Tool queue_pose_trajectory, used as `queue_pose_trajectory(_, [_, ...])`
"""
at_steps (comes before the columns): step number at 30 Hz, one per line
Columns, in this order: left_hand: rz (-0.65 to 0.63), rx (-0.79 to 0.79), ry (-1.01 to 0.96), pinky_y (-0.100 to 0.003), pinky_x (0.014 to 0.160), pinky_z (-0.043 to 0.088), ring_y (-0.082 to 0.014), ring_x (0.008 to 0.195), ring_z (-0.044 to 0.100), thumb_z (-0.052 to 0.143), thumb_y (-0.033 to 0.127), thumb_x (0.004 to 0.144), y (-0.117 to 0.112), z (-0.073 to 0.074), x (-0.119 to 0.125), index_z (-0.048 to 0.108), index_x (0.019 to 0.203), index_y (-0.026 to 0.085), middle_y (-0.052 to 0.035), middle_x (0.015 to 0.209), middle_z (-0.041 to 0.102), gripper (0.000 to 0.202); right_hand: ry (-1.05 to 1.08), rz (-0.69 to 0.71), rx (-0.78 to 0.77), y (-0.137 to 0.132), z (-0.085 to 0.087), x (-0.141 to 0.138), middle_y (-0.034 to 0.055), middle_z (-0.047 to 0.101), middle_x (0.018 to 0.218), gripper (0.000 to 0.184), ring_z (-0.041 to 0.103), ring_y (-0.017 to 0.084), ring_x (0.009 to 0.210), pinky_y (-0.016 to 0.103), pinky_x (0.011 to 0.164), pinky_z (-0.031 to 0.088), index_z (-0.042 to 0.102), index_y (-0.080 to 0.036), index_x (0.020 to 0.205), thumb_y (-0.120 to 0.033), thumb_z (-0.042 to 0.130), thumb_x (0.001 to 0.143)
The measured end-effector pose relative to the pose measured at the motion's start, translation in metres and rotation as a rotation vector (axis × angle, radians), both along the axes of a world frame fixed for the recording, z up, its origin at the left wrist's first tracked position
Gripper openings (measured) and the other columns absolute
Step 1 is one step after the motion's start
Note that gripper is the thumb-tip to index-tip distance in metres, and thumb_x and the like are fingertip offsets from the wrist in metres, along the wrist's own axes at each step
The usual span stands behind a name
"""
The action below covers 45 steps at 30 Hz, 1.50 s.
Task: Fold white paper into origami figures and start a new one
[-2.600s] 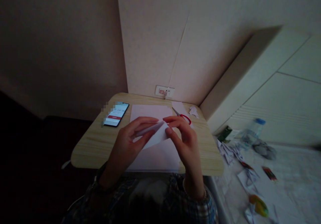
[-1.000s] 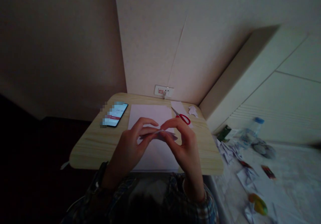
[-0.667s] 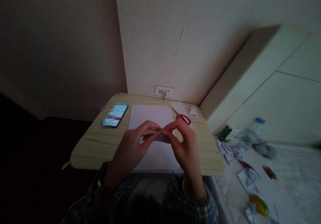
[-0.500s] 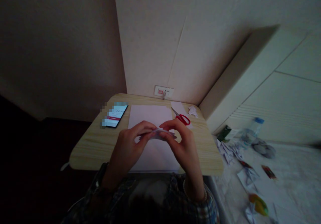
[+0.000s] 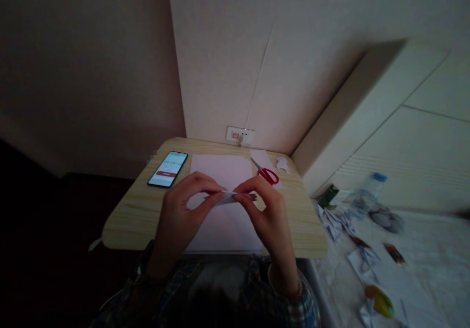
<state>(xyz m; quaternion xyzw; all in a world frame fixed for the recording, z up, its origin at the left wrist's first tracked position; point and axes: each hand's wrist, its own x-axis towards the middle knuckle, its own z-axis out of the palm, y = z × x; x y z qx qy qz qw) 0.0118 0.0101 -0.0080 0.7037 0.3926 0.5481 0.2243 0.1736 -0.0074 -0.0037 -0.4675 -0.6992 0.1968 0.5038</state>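
Note:
A small folded piece of white paper [image 5: 228, 199] is held edge-on above a larger white sheet [image 5: 223, 205] that lies on a small light wooden table [image 5: 135, 210]. My left hand [image 5: 180, 215] pinches the paper's left end between thumb and fingers. Its right end is pinched the same way by my right hand [image 5: 267, 215]. Both hands hover a little above the sheet, fingertips nearly meeting.
A lit phone [image 5: 168, 168] lies at the table's back left. Red-handled scissors [image 5: 266, 173] and a small folded paper shape [image 5: 282, 162] sit at the back right, below a wall socket [image 5: 240, 135]. On the bed to the right: paper scraps [image 5: 338, 220], a plastic bottle [image 5: 367, 191], a yellow-green object [image 5: 380, 302].
The folded paper was tilted with its face showing; it has since been flattened and is now pinched edge-on. My hands have drawn closer together and stayed over the sheet.

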Motion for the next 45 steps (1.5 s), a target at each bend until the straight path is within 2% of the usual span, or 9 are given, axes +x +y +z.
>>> queue_pose_trajectory(4, [0.024, 0.019, -0.016, -0.025, 0.07, 0.047, -0.0132, 0.073, 0.059, 0.066, 0.019, 0.076, 0.001, 0.0, -0.003, 0.067, 0.072, 0.023, 0.0022, 0.072, 0.062, 0.006, 0.016, -0.044, 0.026, 0.0, 0.001, 0.005, -0.001, 0.062, 0.075, 0.007, 0.056, 0.014, 0.074, 0.026, 0.068, 0.043, 0.061, -0.02, 0.076, -0.017, 0.064, 0.082])
queue_pose_trajectory(15, [-0.107, -0.122, 0.113, -0.022, 0.06, 0.045, -0.0121, 0.064, 0.058, 0.064, 0.021, 0.077, 0.002, 0.002, 0.002, 0.068, 0.07, 0.019, 0.0007, 0.068, 0.063, 0.007, 0.045, -0.046, 0.02, -0.002, 0.002, 0.007, -0.0013, 0.063, 0.073, 0.007, 0.058, 0.014, 0.072, 0.027, 0.068, 0.045, 0.062, -0.021, 0.073, -0.018, 0.065, 0.079])
queue_pose_trajectory(22, [-0.067, -0.143, 0.083, -0.022, 0.057, 0.045, -0.0125, 0.061, 0.058, 0.066, 0.022, 0.074, 0.0, 0.004, 0.001, 0.068, 0.065, 0.019, 0.0004, 0.064, 0.064, 0.009, 0.224, -0.082, -0.018, 0.0, -0.003, 0.011, -0.0006, 0.06, 0.069, 0.01, 0.056, 0.015, 0.07, 0.027, 0.066, 0.044, 0.062, -0.02, 0.071, -0.023, 0.063, 0.08])
queue_pose_trajectory(28, [-0.188, -0.244, 0.153, -0.021, 0.056, 0.045, -0.0122, 0.061, 0.058, 0.066, 0.022, 0.073, 0.002, 0.002, 0.003, 0.068, 0.068, 0.019, 0.0002, 0.068, 0.065, 0.006, 0.23, -0.085, -0.05, 0.0, -0.004, 0.01, -0.0006, 0.058, 0.066, 0.013, 0.054, 0.014, 0.068, 0.027, 0.064, 0.043, 0.06, -0.02, 0.068, -0.025, 0.064, 0.079])
queue_pose_trajectory(33, [-0.101, -0.289, 0.039, -0.021, 0.058, 0.047, -0.0124, 0.06, 0.059, 0.065, 0.025, 0.072, 0.001, 0.002, 0.001, 0.065, 0.063, 0.018, 0.0013, 0.064, 0.065, 0.011, 0.235, 0.017, -0.127, 0.0, -0.001, 0.005, -0.0011, 0.062, 0.075, 0.007, 0.058, 0.014, 0.073, 0.025, 0.068, 0.047, 0.06, -0.02, 0.081, -0.024, 0.065, 0.078])
queue_pose_trajectory(35, [-0.062, -0.307, -0.038, -0.021, 0.058, 0.047, -0.0121, 0.059, 0.059, 0.066, 0.025, 0.071, 0.001, 0.003, -0.001, 0.063, 0.062, 0.019, 0.0025, 0.062, 0.064, 0.012, 0.169, 0.07, -0.164, -0.001, 0.0, 0.002, -0.0014, 0.062, 0.071, 0.007, 0.058, 0.013, 0.07, 0.024, 0.067, 0.046, 0.061, -0.019, 0.076, -0.023, 0.066, 0.077])
queue_pose_trajectory(37, [-0.054, -0.336, -0.108, -0.02, 0.056, 0.047, -0.0117, 0.057, 0.06, 0.066, 0.024, 0.07, 0.001, 0.003, -0.002, 0.062, 0.061, 0.019, 0.0032, 0.06, 0.064, 0.011, 0.132, 0.058, -0.153, -0.001, 0.001, -0.001, -0.0018, 0.061, 0.065, 0.012, 0.057, 0.012, 0.065, 0.023, 0.063, 0.044, 0.061, -0.018, 0.068, -0.023, 0.065, 0.078])
queue_pose_trajectory(41, [-0.132, -0.416, -0.131, -0.02, 0.051, 0.048, -0.0123, 0.054, 0.061, 0.066, 0.022, 0.068, 0.001, 0.005, 0.001, 0.06, 0.058, 0.019, 0.0026, 0.057, 0.066, 0.012, 0.14, -0.057, -0.069, -0.002, 0.0, -0.004, -0.0014, 0.062, 0.063, 0.017, 0.056, 0.012, 0.062, 0.023, 0.06, 0.042, 0.063, -0.018, 0.065, -0.022, 0.061, 0.082])
queue_pose_trajectory(45, [-0.227, -0.533, -0.064, -0.021, 0.046, 0.047, -0.0146, 0.054, 0.065, 0.065, 0.023, 0.069, 0.0, 0.005, 0.005, 0.064, 0.064, 0.018, 0.0001, 0.059, 0.07, 0.007, 0.113, -0.061, -0.096, -0.002, -0.001, -0.001, -0.001, 0.063, 0.064, 0.017, 0.057, 0.013, 0.063, 0.023, 0.057, 0.042, 0.064, -0.019, 0.067, -0.024, 0.059, 0.083])
